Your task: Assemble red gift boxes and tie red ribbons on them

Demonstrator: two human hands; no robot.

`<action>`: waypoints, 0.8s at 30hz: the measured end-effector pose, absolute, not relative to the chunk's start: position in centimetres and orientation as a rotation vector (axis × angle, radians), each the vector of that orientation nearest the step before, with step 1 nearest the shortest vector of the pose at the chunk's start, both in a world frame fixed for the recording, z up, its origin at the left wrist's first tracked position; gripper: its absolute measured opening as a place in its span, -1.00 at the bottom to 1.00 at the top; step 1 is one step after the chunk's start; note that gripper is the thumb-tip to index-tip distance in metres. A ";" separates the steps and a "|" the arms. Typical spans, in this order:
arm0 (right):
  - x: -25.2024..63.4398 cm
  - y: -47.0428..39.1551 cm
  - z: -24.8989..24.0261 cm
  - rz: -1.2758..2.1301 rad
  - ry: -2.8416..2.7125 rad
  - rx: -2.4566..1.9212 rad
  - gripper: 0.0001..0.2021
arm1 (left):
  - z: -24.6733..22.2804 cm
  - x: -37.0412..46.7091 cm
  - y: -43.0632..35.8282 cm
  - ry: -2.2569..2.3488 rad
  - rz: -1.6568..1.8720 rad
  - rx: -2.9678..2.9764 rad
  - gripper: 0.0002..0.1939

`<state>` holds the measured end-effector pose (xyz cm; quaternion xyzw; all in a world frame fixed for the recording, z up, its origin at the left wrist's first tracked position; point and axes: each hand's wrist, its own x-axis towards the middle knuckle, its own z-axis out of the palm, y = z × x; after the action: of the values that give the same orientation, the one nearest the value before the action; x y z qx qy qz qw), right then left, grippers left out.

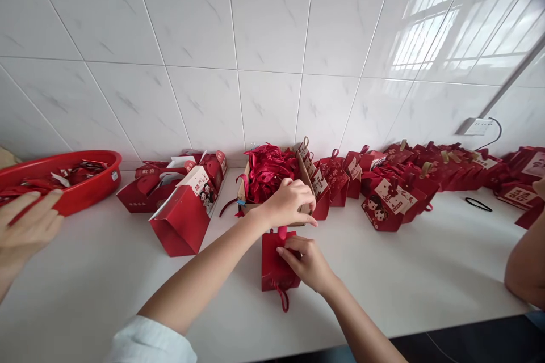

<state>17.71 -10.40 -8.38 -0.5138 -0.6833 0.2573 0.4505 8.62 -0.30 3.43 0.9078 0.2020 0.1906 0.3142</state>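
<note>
A small red gift box (pixel 272 264) lies on the counter in front of me, with a twisted red cord loop (pixel 284 299) at its near end. My right hand (pixel 309 264) rests over its right side, thumb and forefinger pinched at a red ribbon (pixel 282 232) that rises from the box's far part. Above it, my left hand (pixel 292 204) reaches across, thumb apart from the bent fingers, nothing visible between them. The ribbon's upper end is hidden behind this hand. Just beyond stands an open carton (pixel 305 173) heaped with dark red ribbons (pixel 270 167).
Red gift boxes (pixel 181 232) stand left of the carton, many more (pixel 385 204) to the right. A red basin (pixel 91 193) of packets is far left, beside another person's hand (pixel 29 224). Another person's arm (pixel 528 261) rests at right, near a black band (pixel 478 204).
</note>
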 end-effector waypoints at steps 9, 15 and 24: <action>18.0 -10.6 -8.9 0.681 -1.632 -1.219 -0.70 | -1.0 0.3 -4.4 0.904 0.614 2.160 -0.71; 18.0 -10.8 -8.7 0.687 -1.612 -1.199 -0.68 | -4.6 0.5 -4.3 0.886 0.656 2.045 -0.86; 17.3 -10.7 -9.6 0.714 -1.422 -1.227 -0.90 | -6.4 0.4 -5.7 0.902 0.797 2.000 -0.88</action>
<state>17.31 -10.71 -9.65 -0.5155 -0.5973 0.2998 0.5363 0.43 -5.66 -6.44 0.7880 0.3552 0.3141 0.3928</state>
